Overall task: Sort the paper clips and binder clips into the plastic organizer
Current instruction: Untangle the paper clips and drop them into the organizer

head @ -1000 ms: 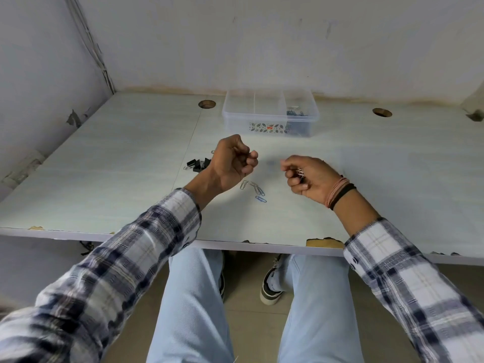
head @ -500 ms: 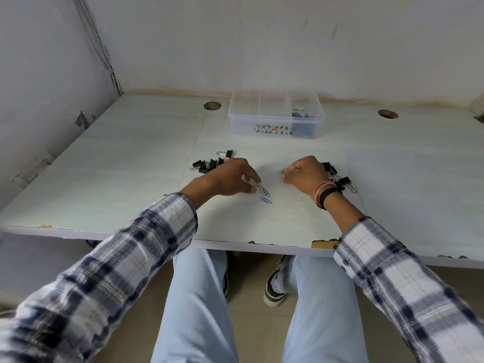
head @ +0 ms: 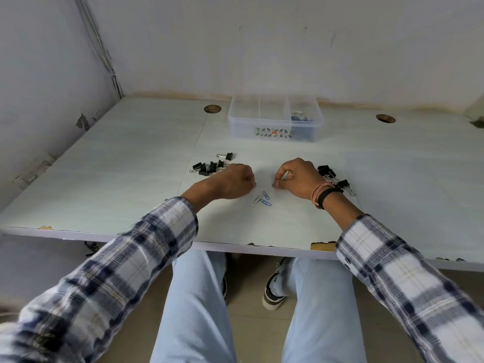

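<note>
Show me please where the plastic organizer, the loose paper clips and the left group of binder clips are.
plastic organizer (head: 242,127): head view, front wall.
paper clips (head: 262,199): head view, middle of the cluster.
left binder clips (head: 209,166): head view, black body of one clip.

The pale tabletop (head: 131,163), chipped along its near edge, has two round cable holes near the back. On it sit a clear plastic organizer (head: 275,119), two clusters of black binder clips (head: 209,166) (head: 332,176), and three paper clips (head: 263,199) near the middle.

Head camera looks forward and down (wide-angle) over the desk (head: 131,179).
</note>
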`<state>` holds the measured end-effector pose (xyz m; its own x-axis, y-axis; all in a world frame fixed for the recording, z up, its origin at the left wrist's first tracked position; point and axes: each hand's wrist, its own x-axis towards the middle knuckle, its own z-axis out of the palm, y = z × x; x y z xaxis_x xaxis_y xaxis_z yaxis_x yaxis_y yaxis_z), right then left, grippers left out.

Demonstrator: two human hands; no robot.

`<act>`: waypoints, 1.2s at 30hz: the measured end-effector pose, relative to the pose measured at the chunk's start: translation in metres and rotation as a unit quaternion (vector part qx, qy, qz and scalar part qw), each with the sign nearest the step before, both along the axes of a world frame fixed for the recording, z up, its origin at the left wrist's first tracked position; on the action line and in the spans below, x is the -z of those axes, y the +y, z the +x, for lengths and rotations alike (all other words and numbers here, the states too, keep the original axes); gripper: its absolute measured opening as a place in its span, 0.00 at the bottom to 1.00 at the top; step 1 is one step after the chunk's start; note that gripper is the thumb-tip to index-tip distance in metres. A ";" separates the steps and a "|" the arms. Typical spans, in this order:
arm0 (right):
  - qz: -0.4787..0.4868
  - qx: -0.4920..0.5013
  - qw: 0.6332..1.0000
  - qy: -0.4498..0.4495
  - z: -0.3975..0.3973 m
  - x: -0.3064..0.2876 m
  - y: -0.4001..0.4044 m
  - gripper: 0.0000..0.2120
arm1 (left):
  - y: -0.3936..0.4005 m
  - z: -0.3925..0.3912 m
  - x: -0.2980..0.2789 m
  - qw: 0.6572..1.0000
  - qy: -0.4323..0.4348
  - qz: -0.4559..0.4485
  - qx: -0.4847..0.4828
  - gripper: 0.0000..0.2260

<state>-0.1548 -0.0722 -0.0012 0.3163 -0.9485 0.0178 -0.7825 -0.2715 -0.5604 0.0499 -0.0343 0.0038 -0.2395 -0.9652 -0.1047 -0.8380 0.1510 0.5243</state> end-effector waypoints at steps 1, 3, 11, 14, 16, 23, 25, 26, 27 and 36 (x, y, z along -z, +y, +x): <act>0.001 0.001 1.000 -0.007 0.000 -0.001 0.002 0.09 | 0.000 0.003 -0.002 1.000 0.016 0.005 -0.016 0.09; 0.007 0.000 1.000 -0.017 0.001 -0.001 0.004 0.11 | 0.001 0.009 -0.003 0.998 0.030 -0.001 -0.048 0.09; 0.009 -0.017 1.000 0.009 0.004 0.001 0.003 0.13 | 0.006 0.013 0.007 0.997 -0.010 -0.042 -0.062 0.08; 0.009 -0.016 1.000 0.017 0.001 0.003 0.000 0.13 | 0.003 0.011 0.015 0.996 0.005 -0.053 -0.071 0.12; 0.007 -0.023 0.999 0.027 -0.001 0.004 -0.001 0.12 | 0.002 0.007 0.018 0.995 0.002 -0.059 -0.081 0.16; -0.009 -0.025 0.999 0.045 0.001 0.003 0.001 0.05 | -0.002 -0.007 0.016 0.993 -0.001 -0.055 -0.101 0.09; -0.009 -0.025 0.997 0.071 0.002 0.003 0.002 0.02 | -0.005 -0.010 0.014 0.993 0.007 -0.033 -0.110 0.08; -0.005 -0.023 0.996 0.090 0.003 0.002 0.003 0.02 | -0.006 -0.011 0.014 0.993 0.009 -0.023 -0.112 0.10; -0.002 -0.022 0.994 0.110 0.004 0.001 0.005 0.03 | -0.007 -0.012 0.014 0.994 0.010 -0.015 -0.112 0.13; 0.038 -0.039 0.993 0.101 0.003 -0.001 0.016 0.11 | 0.002 -0.008 0.011 0.993 0.076 -0.001 -0.095 0.14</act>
<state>-0.1515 -0.0566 -0.0002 0.3791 -0.9169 -0.1251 -0.8593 -0.2986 -0.4152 0.0421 -0.0319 -0.0070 -0.0657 -0.9947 -0.0789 -0.7623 -0.0010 0.6472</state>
